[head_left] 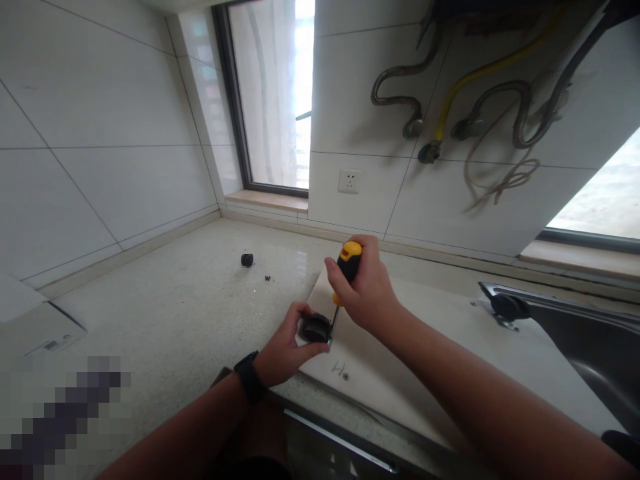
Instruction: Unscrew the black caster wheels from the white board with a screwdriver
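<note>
My right hand is wrapped around the yellow and black handle of a screwdriver. Its shaft points down at the mounting plate of a black caster wheel; whether the tip sits in a screw is too small to tell. Fingers and thumb of my left hand grip that caster against the left end of a white board. Another black caster stands on the board's far right part. A dark rounded thing, perhaps one more caster, shows at the lower right edge.
On the speckled counter lie a loose black caster and a small pile of screws. A sink borders the board at right. A white box is at left. Hoses hang on the wall.
</note>
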{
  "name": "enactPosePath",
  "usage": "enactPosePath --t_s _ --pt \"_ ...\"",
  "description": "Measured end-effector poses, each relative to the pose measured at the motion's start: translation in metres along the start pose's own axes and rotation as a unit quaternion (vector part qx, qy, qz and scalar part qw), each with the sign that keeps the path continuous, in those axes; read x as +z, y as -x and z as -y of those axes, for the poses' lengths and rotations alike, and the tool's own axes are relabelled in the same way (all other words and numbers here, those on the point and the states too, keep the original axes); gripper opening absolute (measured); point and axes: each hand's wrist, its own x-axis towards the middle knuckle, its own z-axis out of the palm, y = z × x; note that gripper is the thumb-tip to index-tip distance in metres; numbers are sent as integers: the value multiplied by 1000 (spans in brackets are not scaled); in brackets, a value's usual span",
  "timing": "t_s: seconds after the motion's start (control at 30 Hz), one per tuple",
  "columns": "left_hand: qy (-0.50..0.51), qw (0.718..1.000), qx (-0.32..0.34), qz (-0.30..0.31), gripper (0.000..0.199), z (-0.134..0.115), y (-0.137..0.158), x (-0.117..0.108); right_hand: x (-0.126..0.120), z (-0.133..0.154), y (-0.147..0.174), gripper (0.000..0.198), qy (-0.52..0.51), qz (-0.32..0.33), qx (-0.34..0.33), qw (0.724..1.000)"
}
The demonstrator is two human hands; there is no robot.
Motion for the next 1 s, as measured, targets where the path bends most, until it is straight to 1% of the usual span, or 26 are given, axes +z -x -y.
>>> enactPosePath --t_s 0.07,0.13,0.23,0.27,0.37,0.43,0.5,0.57,0.63,0.7,0.83,0.9,1.0 --pt "0 1000 5 -1 54 -2 0 0 -2 3 -1 40 8 12 -2 1000" --pt "1 1000 9 0 54 -3 0 1 -7 8 -4 40 21 33 -28 999" --pt "6 1000 10 -1 54 -2 0 1 -19 16 -11 27 40 86 -74 993" --pt "7 1000 10 -2 54 -1 0 1 -25 19 -13 22 42 108 -79 990" --pt "6 1000 9 -2 54 1 0 0 -39 26 -21 17 42 170 -57 983" --pt "6 1000 10 -1 54 1 0 0 -45 28 -25 18 42 191 -41 980" --pt "0 1000 12 1 54 0 0 0 -49 29 -28 23 34 203 -38 978" --pt "-5 1000 11 2 54 -2 1 0 -51 28 -30 32 22 209 -30 977" --pt "-8 1000 11 1 54 -3 1 1 -53 28 -32 42 11 207 -12 978" --pt "-15 1000 13 0 53 -5 1 0 -55 29 -33 47 6 204 3 979" --pt "-47 999 17 16 57 -14 2 -2 -59 30 -34 45 6 198 10 980" --pt "-66 997 29 19 50 -23 2 -2 -59 30 -34 43 5 195 16 981" --pt "-108 992 63 0 37 -45 0 1 -57 29 -35 43 2 194 20 981"
